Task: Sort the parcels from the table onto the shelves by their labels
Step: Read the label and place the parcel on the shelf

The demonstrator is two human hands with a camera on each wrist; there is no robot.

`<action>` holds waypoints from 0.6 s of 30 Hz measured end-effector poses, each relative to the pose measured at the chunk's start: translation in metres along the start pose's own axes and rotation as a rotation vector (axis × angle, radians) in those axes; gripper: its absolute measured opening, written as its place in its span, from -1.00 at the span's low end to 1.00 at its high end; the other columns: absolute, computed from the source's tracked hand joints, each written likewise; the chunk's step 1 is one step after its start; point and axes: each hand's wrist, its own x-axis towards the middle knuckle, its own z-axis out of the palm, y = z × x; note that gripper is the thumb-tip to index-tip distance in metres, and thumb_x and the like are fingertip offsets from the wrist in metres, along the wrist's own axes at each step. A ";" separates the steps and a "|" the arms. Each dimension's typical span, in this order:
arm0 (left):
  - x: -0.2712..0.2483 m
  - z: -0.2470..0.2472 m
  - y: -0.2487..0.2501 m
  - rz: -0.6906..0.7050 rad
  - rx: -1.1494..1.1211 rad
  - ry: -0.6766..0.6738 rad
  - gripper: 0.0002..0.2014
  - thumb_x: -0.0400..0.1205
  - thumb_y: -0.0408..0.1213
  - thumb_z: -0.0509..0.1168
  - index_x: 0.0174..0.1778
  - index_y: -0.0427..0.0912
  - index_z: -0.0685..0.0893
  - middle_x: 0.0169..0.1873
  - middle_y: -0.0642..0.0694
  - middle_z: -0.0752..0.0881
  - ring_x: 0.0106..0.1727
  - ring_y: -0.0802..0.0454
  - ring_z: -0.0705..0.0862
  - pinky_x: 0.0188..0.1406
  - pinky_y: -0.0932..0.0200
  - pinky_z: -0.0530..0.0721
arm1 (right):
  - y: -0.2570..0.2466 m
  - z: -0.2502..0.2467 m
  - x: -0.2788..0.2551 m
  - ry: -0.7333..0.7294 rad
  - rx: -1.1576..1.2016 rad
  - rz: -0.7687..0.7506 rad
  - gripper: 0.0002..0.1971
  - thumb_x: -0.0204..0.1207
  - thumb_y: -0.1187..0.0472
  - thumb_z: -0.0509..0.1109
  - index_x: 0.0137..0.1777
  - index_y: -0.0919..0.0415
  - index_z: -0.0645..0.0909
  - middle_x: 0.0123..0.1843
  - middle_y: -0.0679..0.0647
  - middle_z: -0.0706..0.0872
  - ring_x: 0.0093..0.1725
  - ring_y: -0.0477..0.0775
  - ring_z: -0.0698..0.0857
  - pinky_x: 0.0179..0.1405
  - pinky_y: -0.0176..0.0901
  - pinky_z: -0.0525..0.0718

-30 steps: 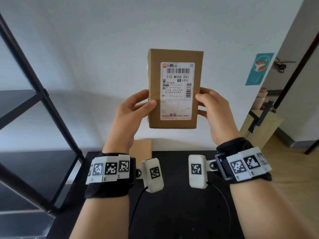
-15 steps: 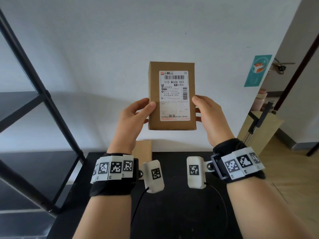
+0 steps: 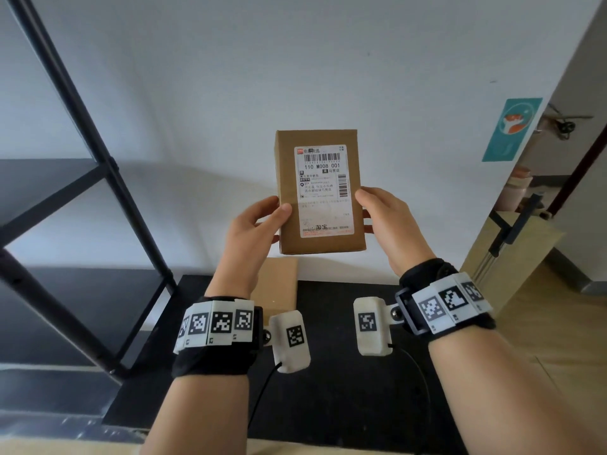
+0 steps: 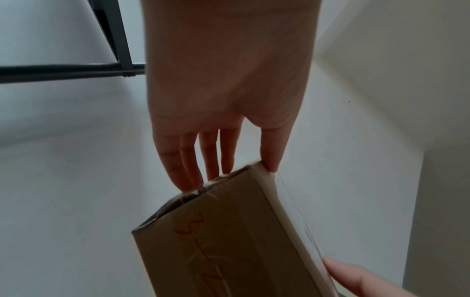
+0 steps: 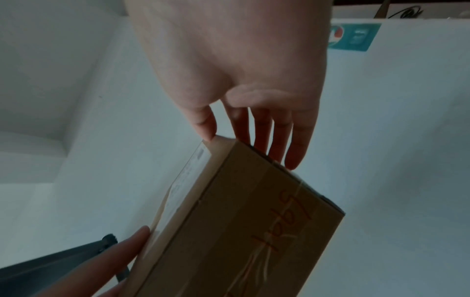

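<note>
A brown cardboard parcel [image 3: 320, 192] stands upright in the air above the table, its white shipping label [image 3: 323, 188] facing me and reading "110 M008 001". My left hand [image 3: 266, 221] pinches its lower left edge, thumb on the front and fingers behind. My right hand [image 3: 371, 208] holds the lower right edge the same way. In the left wrist view the parcel [image 4: 229, 241] sits between the thumb and fingers of my left hand [image 4: 226, 160]. The right wrist view shows the parcel [image 5: 241, 221], with orange handwriting on its side, under my right hand [image 5: 254, 148].
A black metal shelf unit [image 3: 98, 178] stands at the left, its boards bare where visible. Below the hands is a black table [image 3: 328, 372] with another cardboard parcel [image 3: 279, 284] at its far edge. A wooden board and a metal stand [image 3: 512, 244] are at the right.
Both hands have lowered the parcel a little and moved it away from my head; it looks smaller and sits lower in view. The grip is unchanged.
</note>
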 end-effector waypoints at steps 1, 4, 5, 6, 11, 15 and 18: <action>-0.002 -0.003 -0.003 -0.012 0.011 0.015 -0.49 0.64 0.00 0.43 0.51 -0.07 0.67 0.31 -0.01 0.80 0.34 0.00 0.76 0.37 -0.14 0.73 | 0.002 0.003 0.000 -0.024 -0.017 -0.002 -0.68 0.71 0.07 0.16 0.23 0.12 0.71 0.07 -0.01 0.83 0.12 0.03 0.78 0.24 0.11 0.73; -0.012 -0.014 -0.007 -0.057 0.032 0.064 -0.56 0.71 -0.10 0.38 0.53 -0.08 0.65 0.31 -0.01 0.79 0.34 0.01 0.75 0.36 -0.09 0.73 | 0.007 0.017 -0.002 -0.100 -0.037 0.001 -0.68 0.71 0.05 0.15 0.20 0.10 0.72 0.06 0.00 0.84 0.13 0.07 0.77 0.27 0.19 0.70; -0.016 -0.019 -0.009 -0.067 0.036 0.084 -0.56 0.72 -0.11 0.36 0.54 -0.09 0.64 0.31 -0.01 0.79 0.35 0.01 0.75 0.36 -0.08 0.72 | 0.007 0.023 -0.004 -0.128 -0.043 0.004 -0.68 0.71 0.05 0.15 0.18 0.09 0.72 0.06 0.01 0.84 0.14 0.09 0.77 0.27 0.22 0.70; -0.020 -0.024 -0.010 -0.075 0.036 0.106 -0.55 0.72 -0.10 0.36 0.55 -0.09 0.63 0.33 -0.01 0.78 0.35 0.01 0.74 0.37 -0.07 0.71 | 0.007 0.029 -0.005 -0.154 -0.043 0.004 -0.70 0.70 0.05 0.16 0.14 0.08 0.72 0.06 0.03 0.84 0.15 0.13 0.77 0.27 0.25 0.69; -0.045 -0.062 -0.015 -0.111 0.058 0.238 -0.50 0.72 -0.05 0.34 0.59 -0.08 0.59 0.34 0.00 0.77 0.36 0.02 0.73 0.40 -0.07 0.69 | 0.003 0.070 -0.018 -0.275 -0.055 -0.006 -0.72 0.68 0.03 0.19 0.13 0.06 0.72 0.07 0.01 0.84 0.14 0.13 0.78 0.24 0.25 0.70; -0.074 -0.108 -0.019 -0.130 0.042 0.332 -0.54 0.72 -0.05 0.34 0.55 -0.08 0.62 0.24 -0.02 0.83 0.28 0.03 0.79 0.36 -0.02 0.73 | -0.005 0.116 -0.037 -0.378 -0.065 -0.022 -0.68 0.67 -0.02 0.21 0.20 0.09 0.71 0.06 -0.03 0.83 0.10 0.01 0.79 0.23 0.18 0.73; -0.098 -0.149 -0.020 -0.149 0.019 0.403 -0.58 0.73 -0.05 0.33 0.49 -0.10 0.65 0.19 -0.01 0.83 0.21 0.06 0.81 0.18 0.12 0.80 | -0.015 0.158 -0.055 -0.445 -0.062 -0.039 -0.70 0.69 0.00 0.22 0.19 0.11 0.70 0.05 -0.02 0.83 0.09 0.01 0.78 0.22 0.14 0.74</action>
